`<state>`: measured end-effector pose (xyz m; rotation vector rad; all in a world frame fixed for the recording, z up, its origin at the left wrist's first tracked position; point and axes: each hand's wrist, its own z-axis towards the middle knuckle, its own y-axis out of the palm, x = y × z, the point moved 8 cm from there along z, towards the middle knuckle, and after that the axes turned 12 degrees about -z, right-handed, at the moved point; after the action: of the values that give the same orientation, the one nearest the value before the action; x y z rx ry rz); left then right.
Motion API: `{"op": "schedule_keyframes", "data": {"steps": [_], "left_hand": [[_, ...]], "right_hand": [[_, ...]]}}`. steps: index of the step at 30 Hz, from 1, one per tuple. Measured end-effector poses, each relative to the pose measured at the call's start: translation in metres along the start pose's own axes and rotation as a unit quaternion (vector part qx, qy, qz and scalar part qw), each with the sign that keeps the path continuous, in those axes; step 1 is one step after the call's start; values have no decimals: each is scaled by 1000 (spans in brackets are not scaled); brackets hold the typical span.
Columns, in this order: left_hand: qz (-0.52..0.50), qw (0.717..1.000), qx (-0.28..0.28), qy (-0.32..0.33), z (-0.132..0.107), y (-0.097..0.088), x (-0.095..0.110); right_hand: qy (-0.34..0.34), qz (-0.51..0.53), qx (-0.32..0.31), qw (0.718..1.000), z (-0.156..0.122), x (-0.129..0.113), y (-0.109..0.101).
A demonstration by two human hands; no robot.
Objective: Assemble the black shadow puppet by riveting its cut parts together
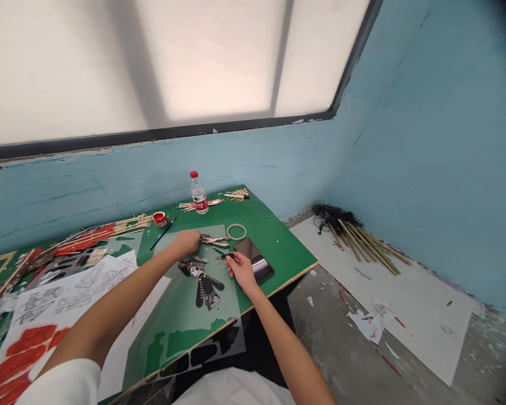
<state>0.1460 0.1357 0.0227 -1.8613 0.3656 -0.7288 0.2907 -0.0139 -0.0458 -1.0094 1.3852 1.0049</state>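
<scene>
Right hand (241,269): thumb and fingertips together, pinching one end of a small black strip (222,257); its far end points left, over a translucent sheet (228,301). Left hand (188,242): at the near-left end of a metal hand tool (215,242), pliers or scissors, cannot tell which; finger closure hidden by the back of the hand, cannot tell.

Just below, flat on the sheet: a black-and-white cutout figure (200,277) with fanned limbs and yellow dots at the joins.

Handling (judged): strip light, thin, springy, perhaps slick; best held by its edges near one end. Figure likely flimsy at the joins; take it by the torso, limbs could swing or crease. Tool heavier, rigid; hold by the handles.

Edges: smartphone (259,264) lies beside the right hand, contact unclear; ring-shaped roll (236,239) just beyond the tool. Sheet overhangs the near edge of the green table (278,236). Right of the phone, a strip of green top runs to the corner; best room for moving, judged. Leftward is tighter: paintbrush (163,233), red paint jar (161,220), printed sheets (82,289).
</scene>
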Motion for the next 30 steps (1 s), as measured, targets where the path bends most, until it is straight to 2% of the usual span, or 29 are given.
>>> {"op": "schedule_keyframes", "data": {"steps": [2, 4, 8, 13, 18, 22, 25, 28, 30], "left_hand": [[-111, 994, -7, -12, -11, -4, -3], [-223, 975, -19, 0, -25, -2, 0], [-377, 925, -33, 14, -59, 17, 8], [-480, 877, -25, 11, -97, 46, 13], [-525, 851, -3, -4, -116, 67, 8], [-538, 841, 51, -22, -120, 78, -2], [-531, 839, 114, -37, -126, 78, -7], [-466, 869, 166, -9, -134, 68, -5], [-416, 899, 138, 18, -137, 65, 1]], "right_hand": [[0, -1, -11, 1000, 0, 0, 1], [1, -3, -26, 1000, -1, -1, 2], [7, -14, -57, 998, -4, 1, 4], [8, -40, -96, 995, -11, -1, 7], [17, -88, -165, 982, -18, -12, 15], [22, -178, -252, 951, -22, -22, 24], [33, -213, -285, 934, -23, -23, 26], [39, -231, -294, 926, -22, -23, 26], [44, -239, -305, 921, -21, -25, 26]]}}
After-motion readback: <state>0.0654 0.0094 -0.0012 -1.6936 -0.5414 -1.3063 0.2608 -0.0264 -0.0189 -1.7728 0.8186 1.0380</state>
